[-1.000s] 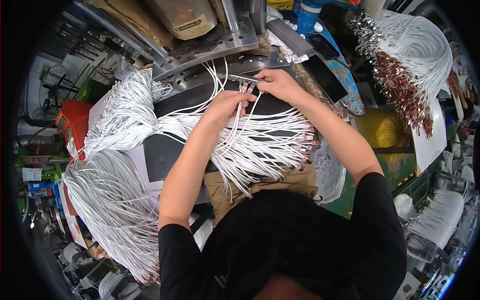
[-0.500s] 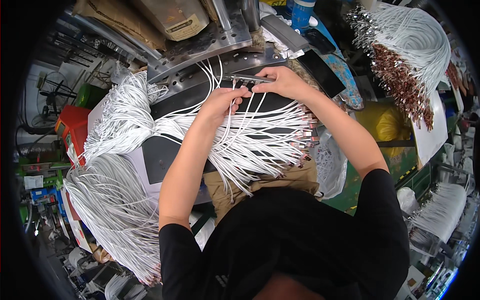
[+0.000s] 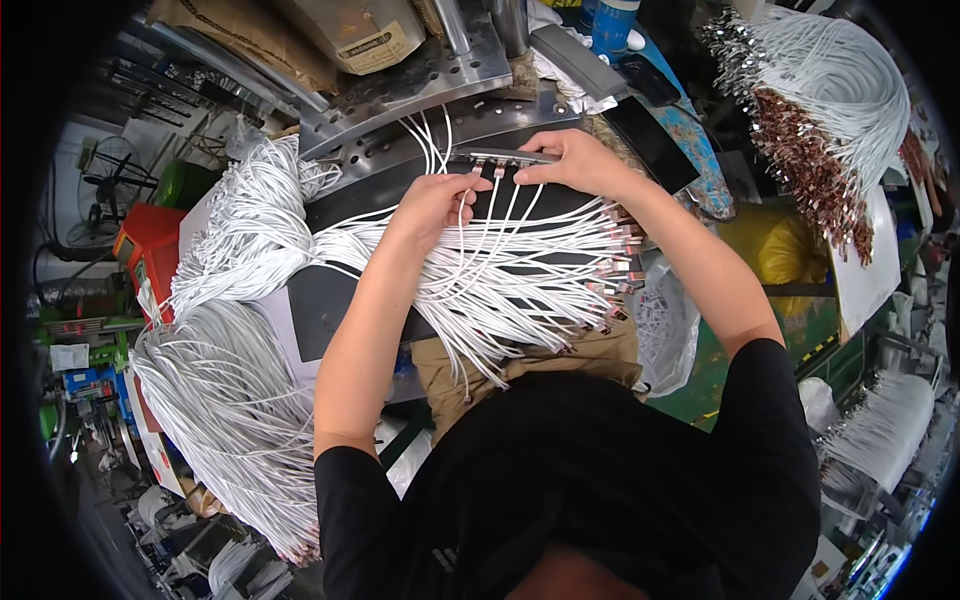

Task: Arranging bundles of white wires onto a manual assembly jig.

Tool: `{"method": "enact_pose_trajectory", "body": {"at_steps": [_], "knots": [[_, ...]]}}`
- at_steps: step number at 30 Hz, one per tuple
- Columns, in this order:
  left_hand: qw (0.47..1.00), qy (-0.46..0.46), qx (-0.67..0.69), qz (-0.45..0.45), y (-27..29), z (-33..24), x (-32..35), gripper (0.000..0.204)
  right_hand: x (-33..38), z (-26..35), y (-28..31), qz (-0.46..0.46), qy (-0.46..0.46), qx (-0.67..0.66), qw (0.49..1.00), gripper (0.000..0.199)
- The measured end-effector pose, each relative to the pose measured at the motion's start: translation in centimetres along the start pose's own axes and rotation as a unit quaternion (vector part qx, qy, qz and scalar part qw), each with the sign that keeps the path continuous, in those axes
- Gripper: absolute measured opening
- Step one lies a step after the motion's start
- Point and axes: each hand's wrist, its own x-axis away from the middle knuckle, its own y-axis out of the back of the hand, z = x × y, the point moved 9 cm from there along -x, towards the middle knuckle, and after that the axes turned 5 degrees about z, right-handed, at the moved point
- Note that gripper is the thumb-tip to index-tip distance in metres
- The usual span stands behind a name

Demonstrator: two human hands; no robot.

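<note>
I am looking down at my two bare hands working over a dark work mat [image 3: 330, 300] covered with white cables. My right hand [image 3: 575, 160] is closed around one end of a narrow metal connector bar [image 3: 505, 156], which lies at the far edge of the mat, just below a perforated steel plate [image 3: 420, 75]. My left hand [image 3: 435, 200] sits just beside the bar on its near side, fingers curled and pinching a single white cable [image 3: 462, 215] whose end reaches up to the bar. A few thin white wires [image 3: 430, 135] rise from the bar across the plate. Spread over the mat beneath both hands is a fan of white cables [image 3: 520, 270], their metal plug tips [image 3: 615, 265] pointing away to the right of the mat. To the left of the mat lies a thick looped bundle of white cables [image 3: 240, 225], and nearer to me, still left of the mat, a second larger bundle [image 3: 220, 420]. Far to the right of the mat hangs another cable bundle with copper-coloured tips [image 3: 820, 130]. A red box [image 3: 150, 245] stands left of the mat.
</note>
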Motion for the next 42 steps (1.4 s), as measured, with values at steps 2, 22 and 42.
{"method": "enact_pose_trajectory", "body": {"at_steps": [2,22,42], "knots": [[1.000,-0.004,-0.007,-0.008,0.3,0.4,-0.3,0.025,0.4,1.3,-0.3,0.011,0.019,0.007,1.000,0.049],[0.618,-0.318,-0.616,-0.370,3.4,-10.2,-2.9,0.025,-0.6,2.9,1.7,-0.123,0.080,0.302,0.942,0.031],[0.661,-0.348,-0.551,-0.372,4.4,-9.4,-3.6,0.030,-16.7,9.3,4.6,-0.285,0.175,0.384,0.860,0.039]]}}
